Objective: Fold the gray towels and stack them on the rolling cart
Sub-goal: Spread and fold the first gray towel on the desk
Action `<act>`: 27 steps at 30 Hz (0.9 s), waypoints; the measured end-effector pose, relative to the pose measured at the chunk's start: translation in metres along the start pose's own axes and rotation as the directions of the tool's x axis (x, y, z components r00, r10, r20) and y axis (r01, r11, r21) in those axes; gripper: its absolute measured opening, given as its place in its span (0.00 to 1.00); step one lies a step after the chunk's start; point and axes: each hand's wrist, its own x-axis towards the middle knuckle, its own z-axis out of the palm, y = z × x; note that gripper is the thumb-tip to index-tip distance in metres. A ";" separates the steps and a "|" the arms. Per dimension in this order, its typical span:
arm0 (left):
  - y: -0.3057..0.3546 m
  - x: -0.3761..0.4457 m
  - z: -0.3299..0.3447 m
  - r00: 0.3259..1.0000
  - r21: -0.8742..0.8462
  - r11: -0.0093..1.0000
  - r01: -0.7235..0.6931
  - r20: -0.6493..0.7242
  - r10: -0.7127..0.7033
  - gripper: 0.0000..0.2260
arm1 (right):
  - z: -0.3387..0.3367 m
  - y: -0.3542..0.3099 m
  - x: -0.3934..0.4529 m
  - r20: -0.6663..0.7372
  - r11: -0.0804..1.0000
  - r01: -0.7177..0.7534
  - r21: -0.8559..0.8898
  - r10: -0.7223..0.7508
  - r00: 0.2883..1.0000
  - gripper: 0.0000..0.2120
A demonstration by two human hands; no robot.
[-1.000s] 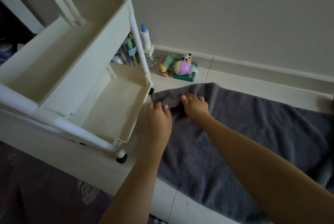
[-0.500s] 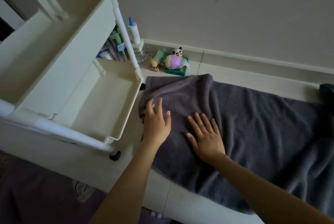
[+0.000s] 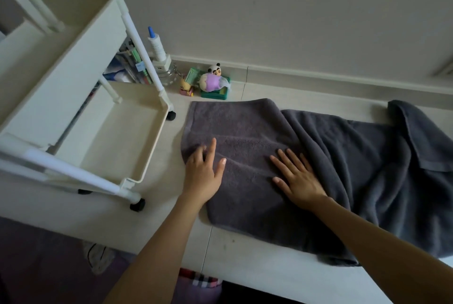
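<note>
Both hands lie flat on a dark gray terry towel (image 3: 245, 137) spread over the pale tabletop (image 3: 257, 254). The left hand (image 3: 204, 172) rests on the towel's left edge, fingers straight and loosely spread, holding nothing. The right hand (image 3: 297, 177) presses palm-down just to its right, fingers splayed, gripping nothing either. Under them the towel's left end is doubled over into a flat panel; past the right hand the rest trails away rumpled. Left of the left hand stands the cream plastic rolling cart (image 3: 117, 137) on black casters, its trays bare. Beyond the fingertips, against the wall, sit small toy figures (image 3: 214, 80) and a glass jar (image 3: 169, 74).
</note>
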 end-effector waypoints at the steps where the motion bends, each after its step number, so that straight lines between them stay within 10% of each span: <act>1: 0.006 -0.003 0.002 0.999 -0.036 0.999 0.026 0.037 -0.025 0.28 | 0.000 0.004 -0.001 -0.010 1.000 -0.011 0.009 0.012 1.000 0.35; 7: 0.008 -0.012 0.012 0.995 -0.129 0.988 0.085 0.061 -0.078 0.27 | -0.019 0.037 -0.013 -0.005 0.992 -0.129 -0.017 0.129 0.992 0.40; 12: 0.021 -0.018 0.014 0.973 -0.232 0.951 0.205 -0.052 -0.223 0.20 | -0.010 -0.022 -0.025 -0.058 0.996 0.086 0.029 -0.084 0.995 0.27; 20: 0.030 -0.009 0.011 0.871 -0.573 0.717 0.396 -0.012 -0.491 0.22 | 0.001 -0.029 -0.030 0.029 1.000 0.011 -0.018 -0.011 1.000 0.27; 27: 0.016 -0.012 0.002 0.869 -0.832 0.495 0.251 -0.031 -0.493 0.12 | 0.000 -0.028 -0.031 0.072 1.000 0.013 0.018 -0.015 0.997 0.29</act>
